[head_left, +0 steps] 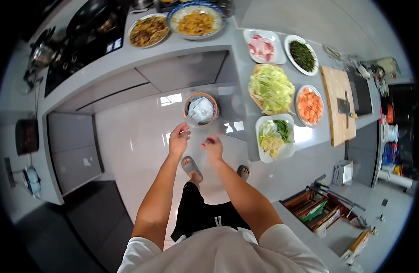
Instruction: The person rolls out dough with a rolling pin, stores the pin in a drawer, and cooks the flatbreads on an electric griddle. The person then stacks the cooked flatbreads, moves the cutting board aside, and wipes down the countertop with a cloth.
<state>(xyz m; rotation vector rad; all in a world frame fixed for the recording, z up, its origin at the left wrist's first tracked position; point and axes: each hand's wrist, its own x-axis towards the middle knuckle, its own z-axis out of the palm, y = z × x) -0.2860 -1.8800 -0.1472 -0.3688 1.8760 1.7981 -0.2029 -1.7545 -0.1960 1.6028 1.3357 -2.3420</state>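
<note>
My left hand point(179, 134) is in mid-air over the floor, its fingers loosely bent and apart with nothing visible in them. To its right my right hand point(212, 145) also hangs in the air, somewhat blurred, its thumb and fingers apart; I see nothing held. Just beyond both hands stands a trash bin point(187, 101) with an orange rim and a dark liner. Crumpled white material point(201, 110) lies inside it. Neither hand appears to touch the bin.
On the right counter are plates of raw meat point(261, 47), chopped greens point(302, 55), shredded lettuce point(272, 88), orange pieces point(309, 105) and mixed vegetables point(272, 143). A cleaver point(344, 106) lies on a cutting board point(335, 82). Two cooked dishes point(149, 31) stand near the stove point(89, 50). An open drawer point(316, 209) sticks out.
</note>
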